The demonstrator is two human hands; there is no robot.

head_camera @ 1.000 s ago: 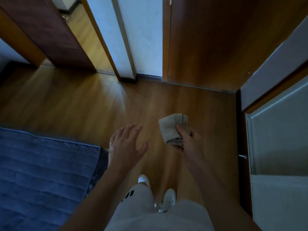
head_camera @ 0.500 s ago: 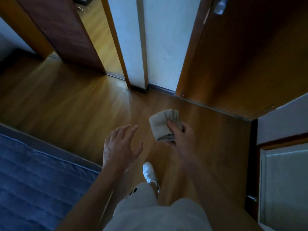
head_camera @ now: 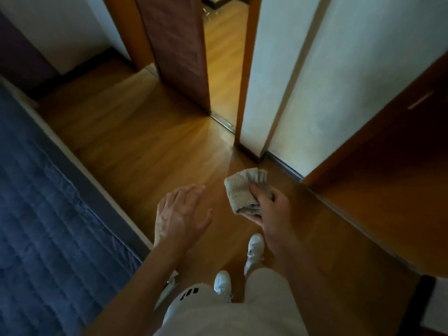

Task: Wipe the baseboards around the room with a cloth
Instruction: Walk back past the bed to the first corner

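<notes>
My right hand [head_camera: 269,209] grips a folded beige cloth [head_camera: 242,187], held in the air above the wooden floor. To its left my left hand [head_camera: 180,212] hovers empty with fingers spread, palm down. A dark baseboard [head_camera: 283,163] runs along the foot of the white wall just beyond the cloth, from the wall's corner [head_camera: 249,154] to a wooden door [head_camera: 388,166] on the right. Another dark baseboard [head_camera: 82,66] lines the far left wall.
A bed with a blue quilted cover [head_camera: 43,214] fills the left side. Ahead, a dark door [head_camera: 174,49] stands open on a lit room. The wooden floor [head_camera: 135,132] lies between bed and walls. My white shoes [head_camera: 254,248] show below.
The view has swung to the right and forward toward the wall corner. Both hands keep the same pose, the cloth still in my right hand. One foot has stepped ahead.
</notes>
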